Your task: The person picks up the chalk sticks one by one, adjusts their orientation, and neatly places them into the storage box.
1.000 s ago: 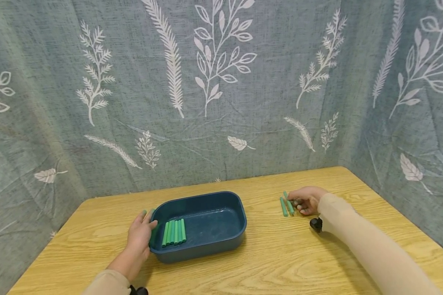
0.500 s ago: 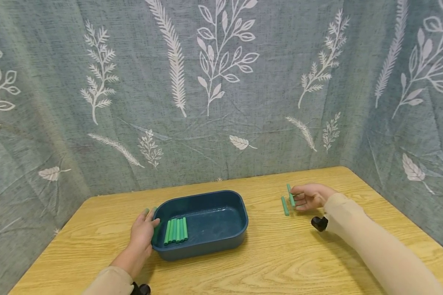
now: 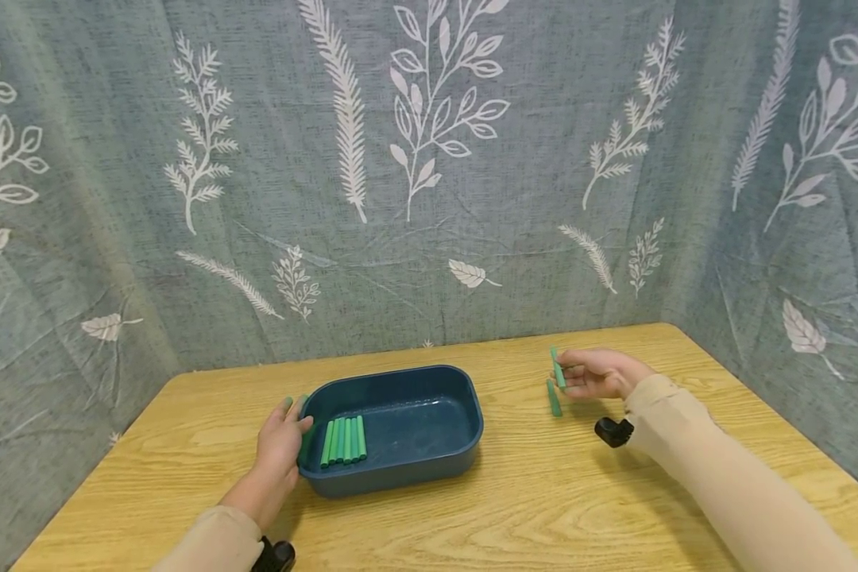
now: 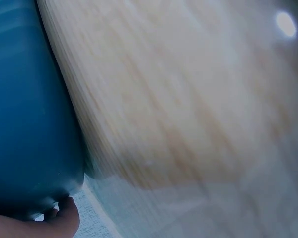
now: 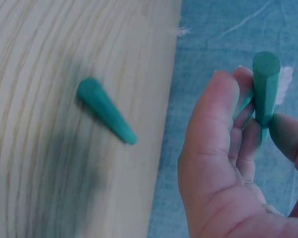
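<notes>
My right hand [image 3: 595,372] pinches a green faceted stick [image 5: 266,84] between thumb and fingers, holding it above the table's right side. Just below it, a second green stick [image 3: 554,399] lies on the wood; the right wrist view shows this lying stick [image 5: 107,111] beside a shadow. At the left end of a dark blue rectangular bin [image 3: 400,473], my left hand [image 3: 277,441] grips the wall, thumb over the rim. Several green sticks [image 3: 343,441] lie side by side in the bin's left part. The left wrist view shows the bin's outer wall [image 4: 30,109] and curled fingers [image 4: 64,218] at its edge.
The wooden table [image 3: 515,492] runs back to a grey-blue curtain [image 3: 372,294] with white leaf prints, which also hangs at both sides. The right half of the bin shows bare floor. A black wrist device [image 3: 613,431] hangs under the right sleeve.
My right hand has taken one green stick from the table and raised it slightly upward and away. The other stick stays lying there. My left hand keeps its place on the bin.
</notes>
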The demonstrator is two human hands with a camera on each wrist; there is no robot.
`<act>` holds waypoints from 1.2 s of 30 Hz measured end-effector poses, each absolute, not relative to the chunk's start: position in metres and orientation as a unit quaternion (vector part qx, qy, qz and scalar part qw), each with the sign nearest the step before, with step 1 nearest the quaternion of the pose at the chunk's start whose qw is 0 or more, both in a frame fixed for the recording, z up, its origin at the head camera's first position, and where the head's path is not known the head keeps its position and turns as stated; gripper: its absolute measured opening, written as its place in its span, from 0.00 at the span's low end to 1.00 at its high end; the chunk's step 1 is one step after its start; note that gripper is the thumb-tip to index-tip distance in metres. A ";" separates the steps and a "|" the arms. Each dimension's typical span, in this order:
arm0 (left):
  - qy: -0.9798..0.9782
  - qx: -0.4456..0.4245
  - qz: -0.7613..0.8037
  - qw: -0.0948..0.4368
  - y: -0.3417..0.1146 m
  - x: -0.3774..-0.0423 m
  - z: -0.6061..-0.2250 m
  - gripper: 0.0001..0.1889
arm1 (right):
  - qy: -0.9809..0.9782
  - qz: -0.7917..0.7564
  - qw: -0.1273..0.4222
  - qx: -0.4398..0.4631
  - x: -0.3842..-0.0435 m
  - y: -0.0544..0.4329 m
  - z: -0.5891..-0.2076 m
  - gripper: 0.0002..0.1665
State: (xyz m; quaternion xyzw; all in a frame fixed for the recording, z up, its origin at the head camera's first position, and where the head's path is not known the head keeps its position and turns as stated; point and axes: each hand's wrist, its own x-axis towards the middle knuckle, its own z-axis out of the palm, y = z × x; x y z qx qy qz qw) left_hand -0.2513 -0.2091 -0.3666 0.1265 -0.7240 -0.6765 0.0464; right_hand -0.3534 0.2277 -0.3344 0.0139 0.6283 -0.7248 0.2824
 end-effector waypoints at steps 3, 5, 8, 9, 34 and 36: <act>-0.724 0.127 -0.676 0.046 -0.209 -0.252 -0.366 0.30 | 0.629 -0.727 0.274 0.014 -0.351 0.223 -0.331 0.13; -0.722 0.124 -0.679 0.046 -0.209 -0.251 -0.366 0.31 | 0.635 -0.723 0.271 0.008 -0.350 0.220 -0.329 0.13; -0.718 0.113 -0.686 0.045 -0.208 -0.249 -0.365 0.32 | 0.636 -0.723 0.270 0.002 -0.349 0.216 -0.327 0.11; -0.716 0.108 -0.688 0.044 -0.209 -0.249 -0.365 0.32 | 0.636 -0.723 0.270 0.000 -0.348 0.214 -0.326 0.10; -0.710 0.106 -0.695 0.037 -0.209 -0.247 -0.365 0.33 | 0.620 -0.732 0.284 0.003 -0.341 0.160 -0.316 0.10; -0.709 0.105 -0.696 0.036 -0.210 -0.247 -0.366 0.33 | 0.618 -0.732 0.287 -0.001 -0.341 0.154 -0.316 0.09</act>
